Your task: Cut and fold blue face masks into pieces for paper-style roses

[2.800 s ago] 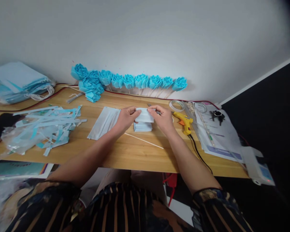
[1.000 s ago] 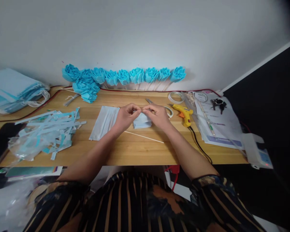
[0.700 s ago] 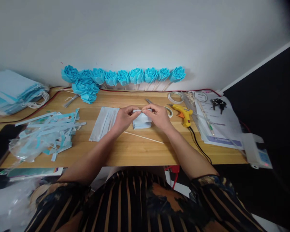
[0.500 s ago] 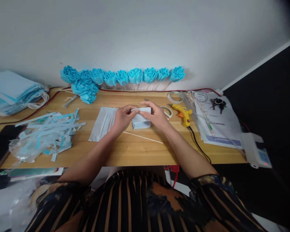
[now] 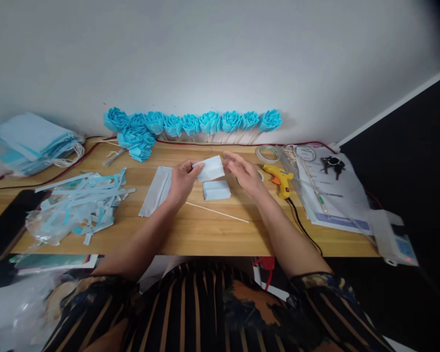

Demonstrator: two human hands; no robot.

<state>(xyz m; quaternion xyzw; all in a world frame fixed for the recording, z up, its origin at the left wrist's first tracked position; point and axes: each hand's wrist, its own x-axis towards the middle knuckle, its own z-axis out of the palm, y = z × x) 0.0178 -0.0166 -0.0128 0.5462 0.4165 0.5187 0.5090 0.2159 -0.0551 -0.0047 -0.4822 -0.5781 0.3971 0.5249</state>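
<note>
My left hand [image 5: 184, 181] pinches a pale blue fabric piece [image 5: 211, 168] by its left edge, holding it above the table. Just right of that piece is my right hand [image 5: 244, 172], its fingers stretched out and apart, holding nothing. Below the held piece lies a small stack of folded pale blue fabric [image 5: 216, 190]. A larger pleated pale sheet [image 5: 154, 191] rests left of my left hand and is partly covered by it. On the wood between my forearms lies a thin stick [image 5: 217, 212].
Blue fabric flowers [image 5: 209, 122] on sticks lean along the wall. Cut strips [image 5: 91, 200] and a phone [image 5: 11, 220] are at left, beside a mask stack [image 5: 36, 139]. At right are a yellow glue gun [image 5: 280, 180], tape [image 5: 268, 154], keys [image 5: 333, 164] and papers [image 5: 337, 195].
The right hand has let go of the fabric piece and moved slightly right, its fingers opening. The left hand now holds the piece alone, tilted, uncovering the folded stack below.
</note>
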